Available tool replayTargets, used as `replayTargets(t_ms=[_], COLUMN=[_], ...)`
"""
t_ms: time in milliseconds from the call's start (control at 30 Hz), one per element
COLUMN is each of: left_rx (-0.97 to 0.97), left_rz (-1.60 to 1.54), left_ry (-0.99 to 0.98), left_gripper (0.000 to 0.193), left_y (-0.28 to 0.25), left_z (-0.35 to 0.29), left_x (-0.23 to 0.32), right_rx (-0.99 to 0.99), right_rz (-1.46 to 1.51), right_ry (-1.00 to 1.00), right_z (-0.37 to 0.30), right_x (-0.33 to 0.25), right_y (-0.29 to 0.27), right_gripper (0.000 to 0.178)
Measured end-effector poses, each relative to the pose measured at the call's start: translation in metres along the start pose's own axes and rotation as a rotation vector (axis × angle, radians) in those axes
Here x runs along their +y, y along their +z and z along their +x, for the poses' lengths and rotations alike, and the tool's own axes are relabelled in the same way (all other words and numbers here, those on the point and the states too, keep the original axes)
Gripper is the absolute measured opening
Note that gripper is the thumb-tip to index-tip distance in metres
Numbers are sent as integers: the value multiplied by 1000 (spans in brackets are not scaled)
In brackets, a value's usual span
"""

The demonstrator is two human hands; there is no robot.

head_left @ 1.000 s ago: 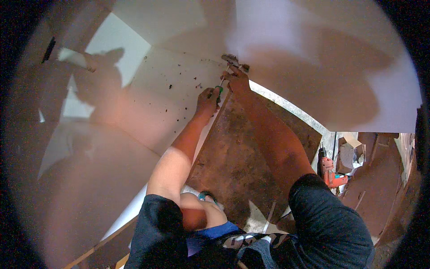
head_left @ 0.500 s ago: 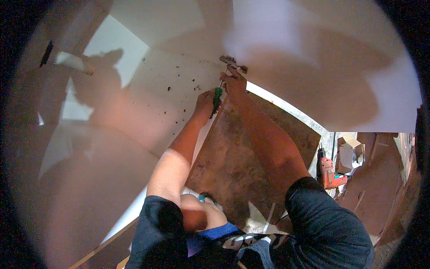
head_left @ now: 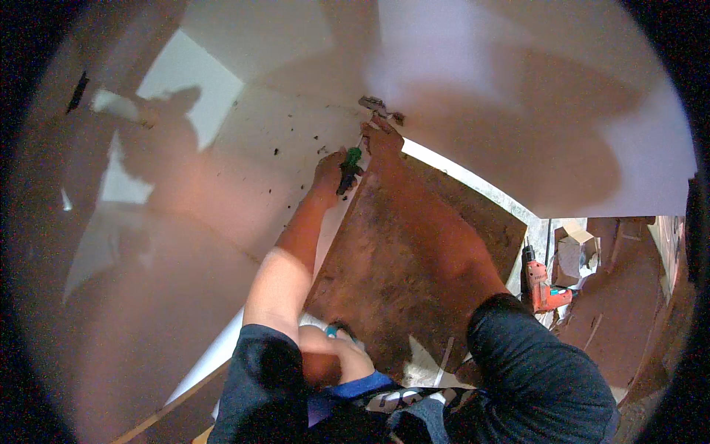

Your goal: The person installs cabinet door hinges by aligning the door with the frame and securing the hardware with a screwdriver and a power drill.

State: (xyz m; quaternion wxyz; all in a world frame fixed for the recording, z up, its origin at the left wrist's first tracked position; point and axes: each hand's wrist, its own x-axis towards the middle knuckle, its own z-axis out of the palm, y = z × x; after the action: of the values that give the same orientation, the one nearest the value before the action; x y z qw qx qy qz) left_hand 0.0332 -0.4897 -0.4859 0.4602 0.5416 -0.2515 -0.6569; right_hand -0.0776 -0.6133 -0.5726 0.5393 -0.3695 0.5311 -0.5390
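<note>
Wrapping round the green-and-black handle of a screwdriver (head_left: 349, 170), the left hand (head_left: 325, 176) sits near 11 o'clock from the middle of the view, its fingers closed on the grip. The screwdriver lies almost at 12, its shaft running up toward the right hand (head_left: 384, 142), between 12 and 1. That hand's fingers bunch near the tip end; whether they clamp the shaft cannot be told. Just beyond them, close to 12, a dark metal fitting (head_left: 376, 104) sits against pale panelling. Dark specks (head_left: 276, 152) dot the white panel (head_left: 255, 126) toward 10 and 11. Under the right forearm, a stained brown board (head_left: 377, 266) spreads from 12 round past 5. Farther out, between 3 and 4, lies an orange-red drill (head_left: 543, 288), with an open cardboard box (head_left: 575, 257) near it, just past 3.
</note>
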Motion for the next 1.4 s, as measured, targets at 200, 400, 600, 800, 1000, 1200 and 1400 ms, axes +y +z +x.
replayTargets(t_ms=[200, 400, 600, 800, 1000, 1200, 1400], left_rx=[179, -341, 527, 759, 86, 317, 317], left_rz=[-397, -484, 884, 1316, 527, 964, 610], left_ry=[-276, -313, 692, 702, 276, 474, 134], left_gripper=[50, 53, 43, 29, 24, 27, 44], left_y=[-52, -54, -96, 5, -56, -58, -28], left_z=[-33, -11, -13, -38, -28, -28, -23], left_x=[6, -10, -56, -18, -5, -16, 1], right_rx=[-9, 3, -263, -264, -351, -361, -395], right_rz=[168, 198, 292, -519, -121, 241, 225], right_ry=[342, 347, 455, -293, 50, 494, 438], right_z=[-63, -21, -93, -82, -72, -85, -70], right_x=[-40, -34, -54, -13, -14, -36, -41], right_y=[51, 23, 53, 25, 29, 35, 20], right_gripper=[28, 18, 13, 30, 31, 27, 25])
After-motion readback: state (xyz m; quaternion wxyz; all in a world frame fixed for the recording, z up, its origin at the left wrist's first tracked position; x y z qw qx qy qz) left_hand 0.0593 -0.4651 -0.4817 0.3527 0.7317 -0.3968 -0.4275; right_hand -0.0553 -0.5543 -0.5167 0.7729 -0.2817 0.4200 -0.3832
